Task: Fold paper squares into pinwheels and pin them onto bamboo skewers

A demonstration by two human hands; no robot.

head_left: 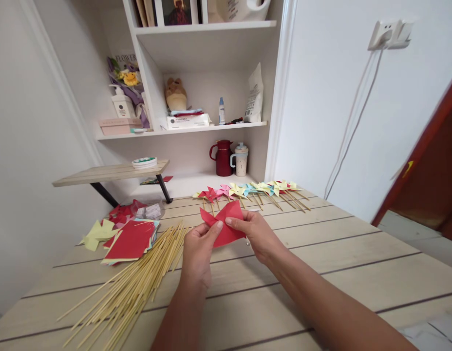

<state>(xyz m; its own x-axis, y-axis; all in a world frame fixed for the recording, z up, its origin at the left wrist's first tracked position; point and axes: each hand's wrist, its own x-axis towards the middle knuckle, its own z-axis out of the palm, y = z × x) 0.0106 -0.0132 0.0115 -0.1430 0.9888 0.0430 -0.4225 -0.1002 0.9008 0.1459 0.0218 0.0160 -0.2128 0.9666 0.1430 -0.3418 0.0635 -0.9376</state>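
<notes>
A red folded paper piece (226, 222) hangs a little above the wooden table (321, 263), pinched from both sides. My left hand (197, 248) grips its lower left part with thumb and fingers. My right hand (253, 231) holds its lower right edge, fingertips meeting the left hand's near the middle of the paper. A heap of thin wooden sticks (138, 285) lies just left of my left hand. A stack of coloured paper squares, red on top (133, 241), sits beyond the sticks.
A row of finished paper pinwheels on sticks (253, 191) lies at the table's far edge. Yellow cut paper (98, 233) and red scraps (122, 212) lie at the far left. Behind stand white shelves, a dark red kettle (223, 157) and a small raised wooden shelf (109, 173).
</notes>
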